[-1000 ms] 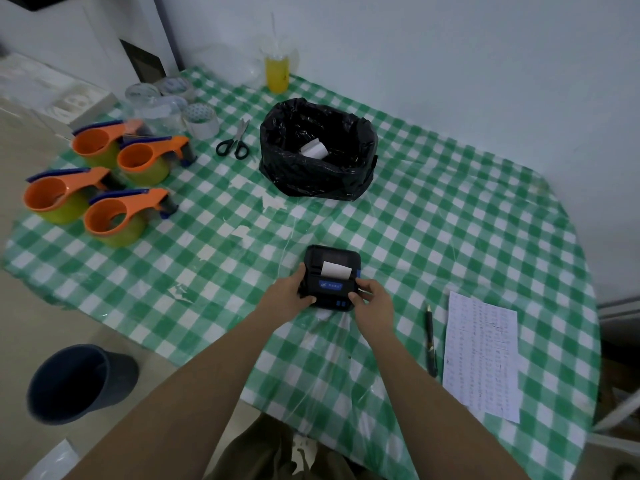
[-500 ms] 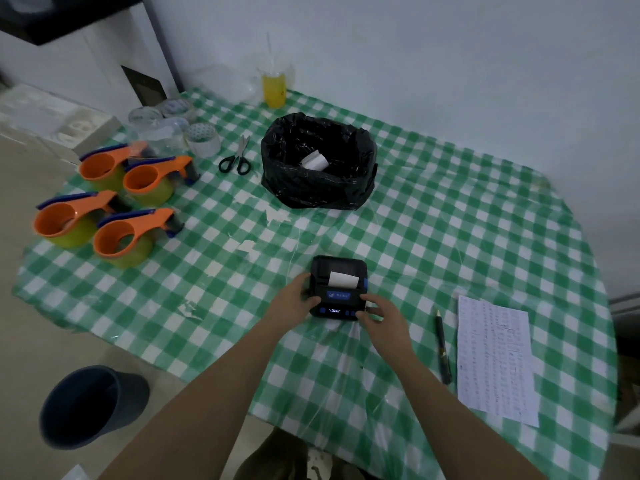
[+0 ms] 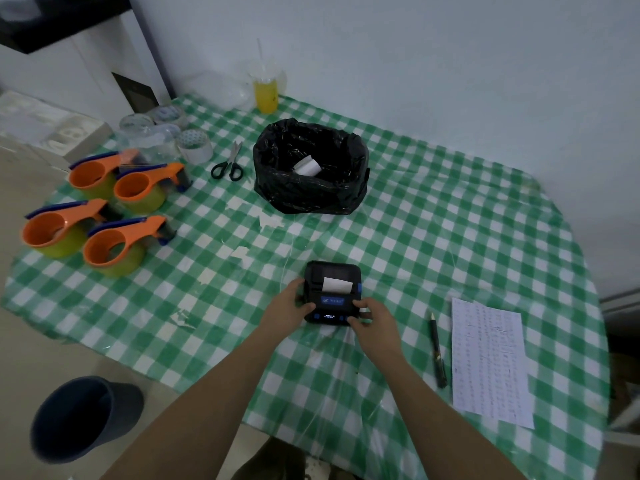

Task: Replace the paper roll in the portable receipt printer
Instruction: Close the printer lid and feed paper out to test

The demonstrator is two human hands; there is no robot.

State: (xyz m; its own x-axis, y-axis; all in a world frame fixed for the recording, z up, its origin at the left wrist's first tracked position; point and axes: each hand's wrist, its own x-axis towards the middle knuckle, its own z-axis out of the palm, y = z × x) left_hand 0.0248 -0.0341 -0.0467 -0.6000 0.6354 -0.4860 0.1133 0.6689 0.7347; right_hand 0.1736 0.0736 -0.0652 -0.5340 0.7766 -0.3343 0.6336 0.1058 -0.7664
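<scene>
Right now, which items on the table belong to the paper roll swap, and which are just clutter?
In play: receipt printer, paper strip, left hand, right hand, roll in black bag.

Lying about: tape dispensers, scissors, pen, printed sheet, drink cup.

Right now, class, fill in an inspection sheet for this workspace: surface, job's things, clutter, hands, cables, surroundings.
Surface: table under green checked cloth, with white scraps stuck on.
Job's things: printer lid shut, paper strip sticking out, display lit; white roll in the black bag.
Clutter: four tape dispensers, tape rolls, scissors, drink, pen, sheet.
Hands: left hand and right hand grip the printer's sides.
Cables: nothing seen.
Surroundings: wall behind, bin on the floor.
</scene>
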